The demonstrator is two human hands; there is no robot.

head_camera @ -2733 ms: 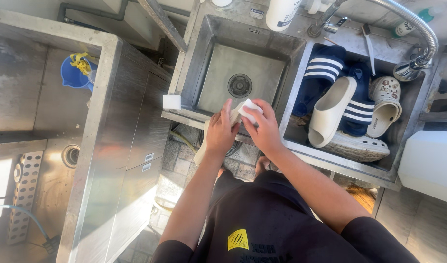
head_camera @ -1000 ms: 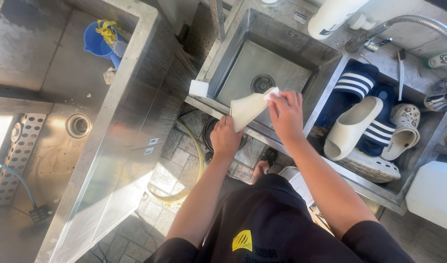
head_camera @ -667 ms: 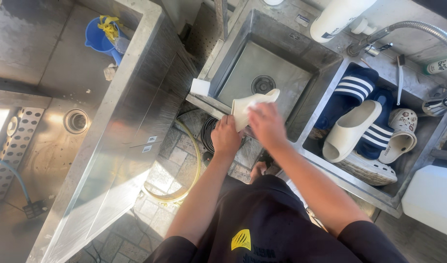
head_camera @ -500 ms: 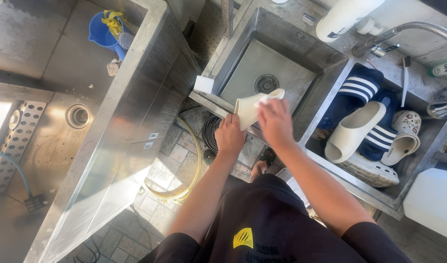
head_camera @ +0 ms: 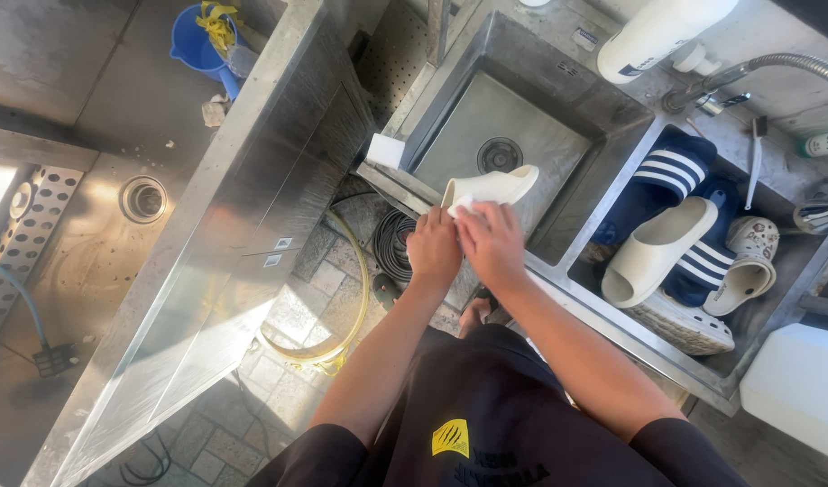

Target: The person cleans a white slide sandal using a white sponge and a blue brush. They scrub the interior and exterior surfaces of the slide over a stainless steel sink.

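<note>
Head view looking straight down: both hands are bunched together at the front edge of the steel sink (head_camera: 558, 99). The left hand (head_camera: 434, 251) is closed around the heel end of a cream slide sandal (head_camera: 491, 188), and the right hand (head_camera: 492, 245) presses a small white cloth or sponge (head_camera: 462, 204) against it (can't tell which, it's mostly hidden under the fingers). The sandal's toe sticks out over the basin, with the drain (head_camera: 499, 155) just beyond.

Next basin over holds more footwear: another cream slide (head_camera: 653, 252), 2 navy striped slides (head_camera: 671, 176) and a pale clog (head_camera: 748, 266). A white soap bar (head_camera: 386, 151) sits on the sink's left corner, and a yellow hose (head_camera: 337, 311) loops on the tiled floor below.

What could go wrong, I'd say: the sandal is only gripped at 1 end, so if it's wet or soapy, a hard scrub could pop it loose into the basin or down to the floor.
</note>
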